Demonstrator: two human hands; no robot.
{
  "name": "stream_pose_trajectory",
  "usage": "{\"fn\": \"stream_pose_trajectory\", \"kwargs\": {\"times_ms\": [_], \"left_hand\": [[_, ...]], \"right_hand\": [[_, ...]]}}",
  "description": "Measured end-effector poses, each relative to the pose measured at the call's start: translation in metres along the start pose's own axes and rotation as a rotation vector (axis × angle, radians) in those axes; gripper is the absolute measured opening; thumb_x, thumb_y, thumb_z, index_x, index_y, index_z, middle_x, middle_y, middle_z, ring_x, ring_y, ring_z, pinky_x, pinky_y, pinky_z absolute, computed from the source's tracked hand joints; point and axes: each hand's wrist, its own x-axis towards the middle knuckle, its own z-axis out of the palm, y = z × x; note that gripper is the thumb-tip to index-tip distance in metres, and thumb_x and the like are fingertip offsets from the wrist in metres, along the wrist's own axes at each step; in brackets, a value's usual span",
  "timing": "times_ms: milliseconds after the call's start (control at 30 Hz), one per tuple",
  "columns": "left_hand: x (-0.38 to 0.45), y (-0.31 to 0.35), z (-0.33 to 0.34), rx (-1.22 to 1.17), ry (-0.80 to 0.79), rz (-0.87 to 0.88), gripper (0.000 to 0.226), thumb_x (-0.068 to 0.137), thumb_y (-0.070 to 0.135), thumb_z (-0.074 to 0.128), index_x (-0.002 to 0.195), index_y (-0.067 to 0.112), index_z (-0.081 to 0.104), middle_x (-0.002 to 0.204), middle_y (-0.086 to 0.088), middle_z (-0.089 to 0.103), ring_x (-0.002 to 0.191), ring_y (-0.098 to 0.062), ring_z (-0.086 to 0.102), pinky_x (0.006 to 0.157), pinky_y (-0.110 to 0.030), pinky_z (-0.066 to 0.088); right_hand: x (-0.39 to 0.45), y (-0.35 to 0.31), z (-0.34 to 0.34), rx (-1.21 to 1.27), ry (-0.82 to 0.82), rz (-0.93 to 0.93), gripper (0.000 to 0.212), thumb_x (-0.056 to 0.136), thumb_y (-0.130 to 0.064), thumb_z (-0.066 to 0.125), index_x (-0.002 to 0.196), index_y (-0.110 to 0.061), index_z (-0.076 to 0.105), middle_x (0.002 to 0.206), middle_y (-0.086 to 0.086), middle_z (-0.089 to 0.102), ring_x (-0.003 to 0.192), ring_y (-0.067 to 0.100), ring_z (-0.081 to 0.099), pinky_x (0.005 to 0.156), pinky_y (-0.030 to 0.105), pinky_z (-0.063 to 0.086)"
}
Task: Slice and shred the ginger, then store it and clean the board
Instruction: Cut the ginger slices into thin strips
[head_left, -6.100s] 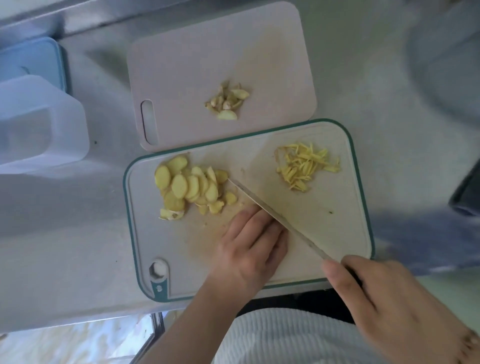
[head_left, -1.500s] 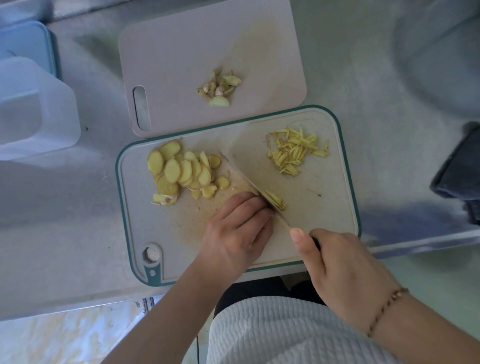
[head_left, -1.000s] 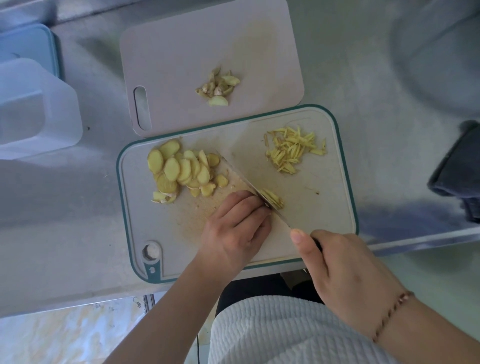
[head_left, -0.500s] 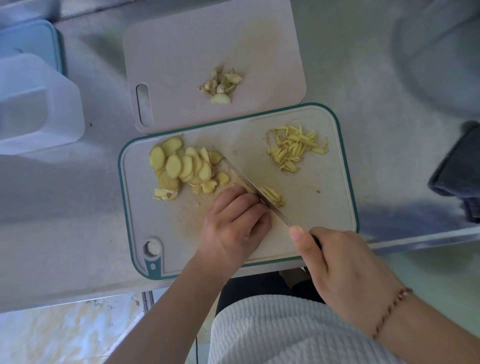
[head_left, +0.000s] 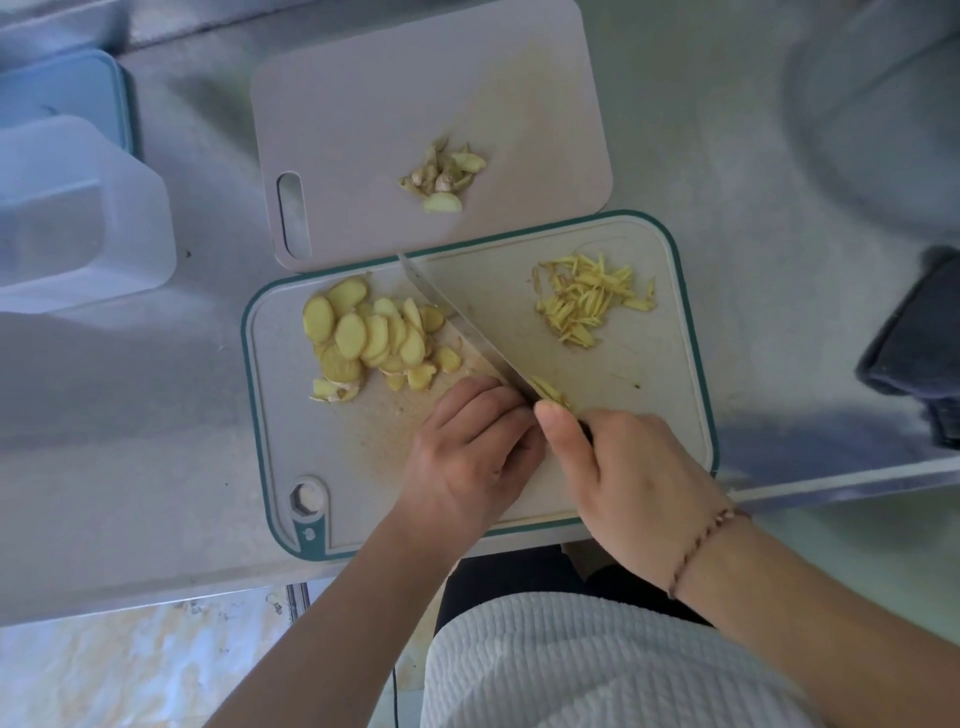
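Left hand (head_left: 470, 457): I am reaching it in from the lower left, forearm angled up across the bench (head_left: 130, 441) edge, knuckles raised and fingers (head_left: 478, 402) curled down onto the teal-rimmed board (head_left: 675, 364). They are pressing on something just beside the blade; it is probably a small stack of ginger slices, though the fingers are hiding it.

Right hand (head_left: 631, 480): I am bringing it in from the lower right, a thin bracelet (head_left: 698, 545) on the wrist, fingers wrapping the handle of the knife (head_left: 467, 327), with the forefinger lying straight along the top toward the blade.

Knife: blade is running diagonally up-left across the board, tip reaching the far rim, heel sitting between my two hands.

Fresh shreds (head_left: 550, 389): lying against the right face of the blade, touching my right forefinger tip.

Ginger slices (head_left: 371, 338): overlapping heap left of the blade, on the same board.

Shredded ginger (head_left: 589, 299): loose pile at the board's far right.

Pink board (head_left: 389, 104): lying beyond, its near edge tucked against the teal-rimmed board, carrying ginger trimmings (head_left: 444, 176).

Clear container (head_left: 67, 218): sitting on the bench at far left.
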Motion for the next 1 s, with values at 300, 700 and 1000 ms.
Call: {"fn": "stream_pose_trajectory", "kwargs": {"times_ms": [300,700,1000], "left_hand": [[-0.002,-0.001,-0.001,0.011,-0.019,0.006,0.004,0.082,-0.005,0.075,0.079,-0.002,0.076,0.086,-0.012,0.072,0.080,-0.029,0.069,0.079,-0.038,0.056],[-0.003,0.001,0.001,-0.027,-0.013,-0.011,0.015,0.089,-0.003,0.067,0.077,-0.004,0.074,0.085,-0.014,0.072,0.083,-0.031,0.069,0.077,-0.040,0.056],[-0.012,0.005,-0.003,-0.002,0.023,-0.067,0.004,0.083,-0.006,0.075,0.083,-0.003,0.076,0.090,-0.012,0.072,0.087,-0.026,0.065,0.081,-0.037,0.056]], "right_hand": [[-0.040,0.026,-0.001,0.000,-0.008,0.043,0.073,0.084,-0.074,0.002,0.055,-0.020,0.041,0.042,-0.001,0.041,0.047,0.012,0.050,0.044,0.022,0.037],[-0.018,0.005,0.012,0.018,0.018,0.029,0.069,0.084,-0.067,0.000,0.059,-0.021,0.044,0.049,-0.005,0.046,0.046,0.011,0.048,0.050,0.031,0.045],[-0.029,0.032,-0.009,0.263,0.047,-0.043,0.062,0.090,-0.067,0.018,0.052,-0.020,0.032,0.040,-0.003,0.035,0.037,0.008,0.039,0.043,0.016,0.030]]}}
